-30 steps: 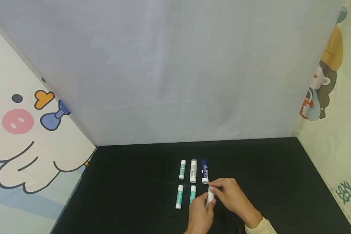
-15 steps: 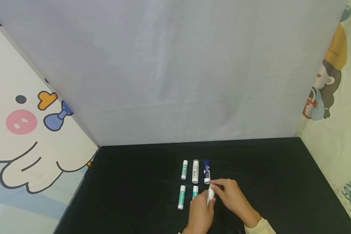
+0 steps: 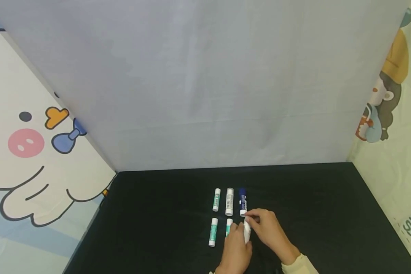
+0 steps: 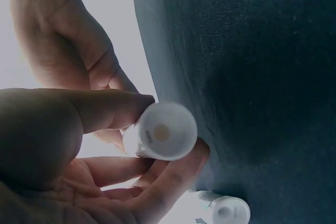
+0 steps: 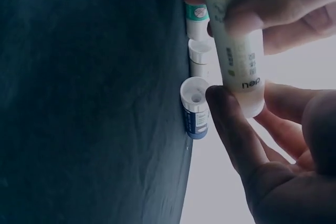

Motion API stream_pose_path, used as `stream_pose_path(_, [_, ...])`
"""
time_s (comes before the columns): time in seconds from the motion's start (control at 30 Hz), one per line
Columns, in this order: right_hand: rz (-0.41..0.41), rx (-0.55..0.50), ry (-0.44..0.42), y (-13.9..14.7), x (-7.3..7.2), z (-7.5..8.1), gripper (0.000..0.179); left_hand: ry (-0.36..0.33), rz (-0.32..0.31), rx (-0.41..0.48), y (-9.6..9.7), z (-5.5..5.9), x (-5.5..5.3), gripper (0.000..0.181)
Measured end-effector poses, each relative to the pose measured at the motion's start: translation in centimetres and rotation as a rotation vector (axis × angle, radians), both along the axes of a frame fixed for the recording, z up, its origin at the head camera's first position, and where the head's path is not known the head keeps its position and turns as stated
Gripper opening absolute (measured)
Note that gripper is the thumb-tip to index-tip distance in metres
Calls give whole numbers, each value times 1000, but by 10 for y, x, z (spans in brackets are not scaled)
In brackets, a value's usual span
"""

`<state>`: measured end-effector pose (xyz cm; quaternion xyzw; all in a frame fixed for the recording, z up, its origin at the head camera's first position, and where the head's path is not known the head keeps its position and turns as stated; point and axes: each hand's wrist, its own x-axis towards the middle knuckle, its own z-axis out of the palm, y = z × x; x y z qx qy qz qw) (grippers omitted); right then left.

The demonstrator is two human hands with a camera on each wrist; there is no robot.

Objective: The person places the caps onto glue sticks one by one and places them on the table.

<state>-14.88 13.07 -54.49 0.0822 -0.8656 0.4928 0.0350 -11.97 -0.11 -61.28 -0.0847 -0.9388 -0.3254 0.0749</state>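
Observation:
Both hands hold a white glue stick (image 3: 247, 231) above the black table. My left hand (image 3: 235, 249) grips its near end between thumb and fingers; that round white end faces the left wrist view. My right hand (image 3: 268, 230) pinches the far end with thumb and index finger. Dark print shows on the barrel (image 5: 239, 61) in the right wrist view. Just beyond the right fingertips lies a blue glue stick (image 3: 242, 201) with a white end. A green-and-white glue stick (image 3: 229, 222) is partly hidden behind the left hand.
Another green-and-white glue stick (image 3: 213, 232) lies to the left in the near row. In the far row are a small green-and-white glue stick (image 3: 216, 199) and a white-grey glue stick (image 3: 229, 201). A pale cloth wall (image 3: 205, 114) rises behind the black tabletop (image 3: 157, 220).
Both hands keep hold of the white glue stick, staying nearly in place. The left fingers have shifted slightly on it. The table and glue sticks appear a little further right in the head view.

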Motion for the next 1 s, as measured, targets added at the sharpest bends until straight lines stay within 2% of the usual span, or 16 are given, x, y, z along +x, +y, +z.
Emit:
stream_pose_path(0.17, [-36,15,5,-4,-2,-2,11,14,3,-8,1,5,1,53])
stream_pose_path(0.33, [-36,34,15,-8,-1,-4,14,5,42,-26,4,7,0,45])
stream_pose_path(0.43, [-26,41,9,-10,0,-5,18,14,57,-45,5,22,3,38])
stream_pose_path(0.57, [-20,64,0,-13,2,-6,22,-7,60,-81,8,51,9,34])
stream_pose_path(0.63, [-19,74,6,-13,3,-6,24,-21,66,-95,9,59,10,34])
stream_pose_path(1.0, [-37,86,10,-15,5,-7,25,-18,120,-118,13,59,15,38])
